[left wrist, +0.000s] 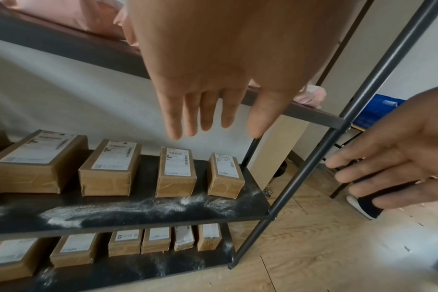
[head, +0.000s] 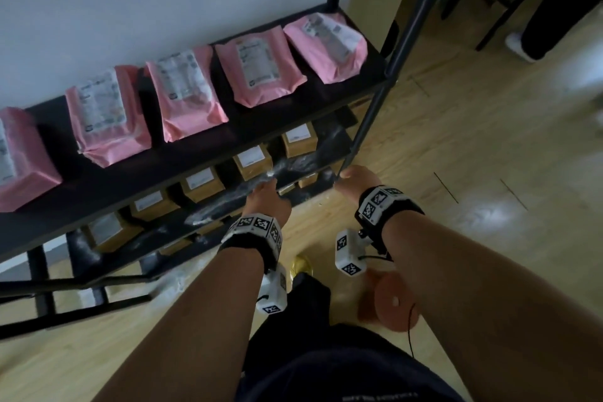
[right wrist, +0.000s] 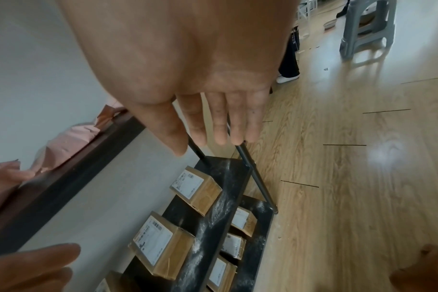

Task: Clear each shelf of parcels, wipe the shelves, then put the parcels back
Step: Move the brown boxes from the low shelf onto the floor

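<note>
Black metal-frame shelf unit (head: pixel 202 153), 3 dusty tiers; all places given rel. to it.

- Top tier: row of pink plastic mailer parcels (head: pixel 186 98) w/ white labels, lying flat, spaced apart.
- Mid tier: row of brown cardboard box parcels (left wrist: pixel 175 171) w/ white labels, set toward the back; white powder dust (left wrist: pixel 138 209) streaked along the front edge.
- Bottom tier: more small brown label-topped boxes (left wrist: pixel 155 240), dust at the right end.
- Left hand (left wrist: pixel 213 79): in front of mid tier, fingers straight, released, holding nothing.
- Right hand (right wrist: pixel 188 83): at the unit's front-right post (left wrist: pixel 338 138), fingers extended, empty; contact w/ post cannot be told.
- Light wood-plank floor (head: pixel 473 140) to the right of the unit.
</note>
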The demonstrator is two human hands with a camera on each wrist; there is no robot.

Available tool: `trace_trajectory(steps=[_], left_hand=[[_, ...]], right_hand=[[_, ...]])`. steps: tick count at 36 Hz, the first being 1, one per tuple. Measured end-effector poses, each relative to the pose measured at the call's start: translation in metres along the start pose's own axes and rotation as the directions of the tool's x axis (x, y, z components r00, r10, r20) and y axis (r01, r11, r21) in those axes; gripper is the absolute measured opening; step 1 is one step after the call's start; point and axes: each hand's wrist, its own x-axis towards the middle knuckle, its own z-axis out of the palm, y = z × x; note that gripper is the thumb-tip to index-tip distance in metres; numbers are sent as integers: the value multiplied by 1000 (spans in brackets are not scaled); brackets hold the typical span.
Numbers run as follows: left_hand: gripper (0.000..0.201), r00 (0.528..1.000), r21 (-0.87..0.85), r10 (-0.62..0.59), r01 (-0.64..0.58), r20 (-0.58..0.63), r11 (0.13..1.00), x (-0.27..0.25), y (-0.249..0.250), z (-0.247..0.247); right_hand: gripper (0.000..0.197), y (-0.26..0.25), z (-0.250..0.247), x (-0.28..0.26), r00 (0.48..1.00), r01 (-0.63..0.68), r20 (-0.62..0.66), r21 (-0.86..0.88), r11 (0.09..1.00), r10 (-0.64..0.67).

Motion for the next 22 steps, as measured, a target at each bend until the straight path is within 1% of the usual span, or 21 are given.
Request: trace_trajectory(steps=[3, 8, 12, 17, 22], left_hand=[[55, 1000, 16, 23, -23, 9, 1000, 18, 12, -10], [52, 1000, 47, 30, -30, -5, 998, 32, 35, -24], [57, 1000, 71, 15, -14, -2, 997, 43, 51, -25], [53, 999, 89, 20, -17, -30, 996, 55, 69, -24], [41, 997, 70, -50, 54, -50, 996, 55, 85, -27]], right_hand=[[45, -11, -18, 13, 1000, 19, -4, -17, 1000, -19], [47, -21, -46, 34, 999, 43, -12, -22, 999, -44], [50, -24, -60, 46, 999, 34, 1, -20, 999, -34], [46, -24, -77, 62, 998, 62, 34, -84, 995, -59], [40, -38, -96, 76, 988, 148, 63, -165, 975, -140]])
